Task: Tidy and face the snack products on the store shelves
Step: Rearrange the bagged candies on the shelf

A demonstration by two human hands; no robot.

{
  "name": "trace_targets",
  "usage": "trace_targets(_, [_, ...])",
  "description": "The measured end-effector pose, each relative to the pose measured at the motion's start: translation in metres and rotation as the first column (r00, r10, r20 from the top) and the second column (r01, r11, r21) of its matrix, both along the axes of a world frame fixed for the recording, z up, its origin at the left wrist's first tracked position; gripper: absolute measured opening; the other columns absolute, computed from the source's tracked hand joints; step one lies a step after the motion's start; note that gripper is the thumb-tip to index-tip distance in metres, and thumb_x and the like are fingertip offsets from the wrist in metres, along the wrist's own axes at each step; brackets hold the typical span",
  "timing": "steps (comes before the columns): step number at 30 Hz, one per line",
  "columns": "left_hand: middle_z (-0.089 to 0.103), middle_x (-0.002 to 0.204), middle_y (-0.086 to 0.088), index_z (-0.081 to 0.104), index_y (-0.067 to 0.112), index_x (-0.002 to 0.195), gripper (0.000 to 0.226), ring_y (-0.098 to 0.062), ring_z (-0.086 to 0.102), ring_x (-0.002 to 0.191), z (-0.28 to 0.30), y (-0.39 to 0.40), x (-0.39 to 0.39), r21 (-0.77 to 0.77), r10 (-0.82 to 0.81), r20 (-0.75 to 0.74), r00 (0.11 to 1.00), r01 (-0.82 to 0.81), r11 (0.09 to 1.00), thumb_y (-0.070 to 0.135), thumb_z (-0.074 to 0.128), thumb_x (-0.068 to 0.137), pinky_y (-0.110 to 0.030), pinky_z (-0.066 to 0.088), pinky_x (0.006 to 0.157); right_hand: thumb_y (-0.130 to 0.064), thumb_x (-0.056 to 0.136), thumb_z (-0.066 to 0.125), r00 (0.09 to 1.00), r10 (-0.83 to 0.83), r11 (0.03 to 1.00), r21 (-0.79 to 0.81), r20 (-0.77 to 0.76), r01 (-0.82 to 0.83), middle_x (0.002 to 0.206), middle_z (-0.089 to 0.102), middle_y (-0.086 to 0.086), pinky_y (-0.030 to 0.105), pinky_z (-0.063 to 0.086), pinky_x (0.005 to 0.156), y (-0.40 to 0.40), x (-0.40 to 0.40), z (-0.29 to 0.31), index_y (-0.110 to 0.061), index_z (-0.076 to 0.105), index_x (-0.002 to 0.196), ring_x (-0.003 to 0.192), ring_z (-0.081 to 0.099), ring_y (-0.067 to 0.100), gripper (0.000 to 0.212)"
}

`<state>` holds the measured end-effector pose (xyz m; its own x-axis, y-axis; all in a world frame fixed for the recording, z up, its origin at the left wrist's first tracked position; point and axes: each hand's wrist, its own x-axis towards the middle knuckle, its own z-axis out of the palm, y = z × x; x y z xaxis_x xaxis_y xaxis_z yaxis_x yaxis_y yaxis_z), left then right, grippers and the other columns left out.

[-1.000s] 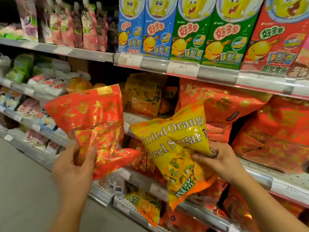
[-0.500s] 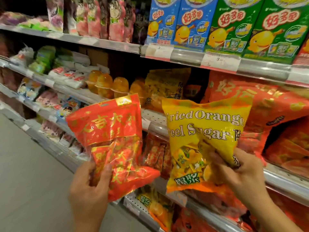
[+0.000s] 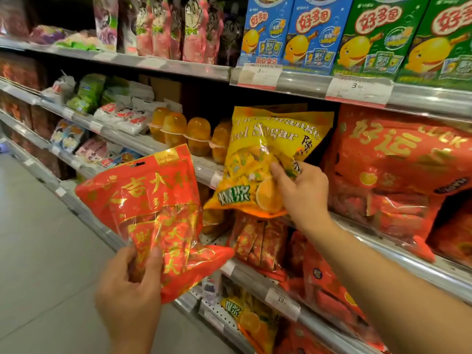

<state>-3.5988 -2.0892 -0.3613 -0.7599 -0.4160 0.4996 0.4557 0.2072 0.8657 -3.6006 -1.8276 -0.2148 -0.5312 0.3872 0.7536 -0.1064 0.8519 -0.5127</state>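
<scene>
Right hand (image 3: 301,190) grips the yellow bag (image 3: 263,159) low down, its long axis upright, top tilted into the shelf gap just left of the big red bags (image 3: 398,159). Left hand (image 3: 130,290) pinches a red bag (image 3: 150,208), farther from that gap.

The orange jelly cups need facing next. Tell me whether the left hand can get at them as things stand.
Probably not yet. The left hand grips a red bag, so its fingers are taken. The jelly cups stand uncovered at the shelf's front edge, just above that bag, so the way looks free once the bag is put down.
</scene>
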Motion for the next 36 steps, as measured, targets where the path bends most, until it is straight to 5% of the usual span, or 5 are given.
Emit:
trace_targets(5, [0.064,0.091,0.003,0.074,0.006,0.115,0.046,-0.022,0.059,0.084,-0.013,0.010,-0.006,-0.041,-0.016,0.034,0.999,0.018,0.999,0.039,0.078,0.083,-0.029,0.043,0.078,-0.060,0.094,0.060,0.987,-0.163,0.983,-0.088,0.013,0.164,0.072,0.061,0.002,0.034,0.036,0.065,0.011,-0.048,0.030,-0.019,0.064,0.078,0.081,0.064,0.033,0.044])
trace_targets(8, [0.064,0.093,0.005,0.073,0.024,0.113,0.035,-0.023,0.062,0.085,-0.014,0.015,-0.007,-0.020,-0.032,0.062,0.998,0.033,0.999,0.044,0.079,0.084,-0.034,0.042,0.080,-0.060,0.092,0.061,0.915,-0.216,0.952,-0.133,0.341,0.274,0.106,0.071,0.020,0.041,0.049,0.081,0.032,-0.059,0.026,-0.006,0.070,0.103,0.106,0.064,0.041,0.056])
trace_targets(16, [0.060,0.085,0.006,0.062,0.031,0.105,0.027,-0.024,0.060,0.078,-0.018,0.031,-0.013,-0.017,-0.029,0.056,0.998,0.030,0.999,0.046,0.073,0.085,-0.030,0.041,0.072,-0.063,0.070,0.082,0.872,0.048,0.924,-0.354,0.486,0.147,0.110,0.067,0.007,0.045,0.054,0.094,0.040,-0.053,0.023,-0.010,0.062,0.114,0.102,0.065,0.029,0.071])
trace_targets(25, [0.065,0.088,0.003,0.070,0.029,0.098,0.033,-0.020,0.060,0.078,-0.018,0.043,-0.008,0.015,-0.039,0.064,0.997,0.038,0.999,0.060,0.073,0.085,-0.028,0.045,0.071,-0.032,0.096,0.066,0.921,-0.333,0.933,0.212,0.200,0.291,0.087,0.063,0.014,0.036,0.035,0.066,0.030,-0.066,0.014,-0.010,0.053,0.088,0.084,0.058,0.037,0.027])
trace_targets(36, [0.067,0.085,0.004,0.054,0.047,0.095,0.026,-0.023,0.064,0.078,-0.020,0.036,-0.011,0.028,-0.020,0.055,0.998,0.019,0.999,0.065,0.059,0.078,-0.034,0.050,0.071,-0.041,0.091,0.071,0.752,-0.476,0.870,0.369,0.457,0.327,0.121,0.060,0.018,0.042,0.047,0.072,0.024,-0.051,0.024,-0.007,0.047,0.120,0.108,0.060,0.043,0.050])
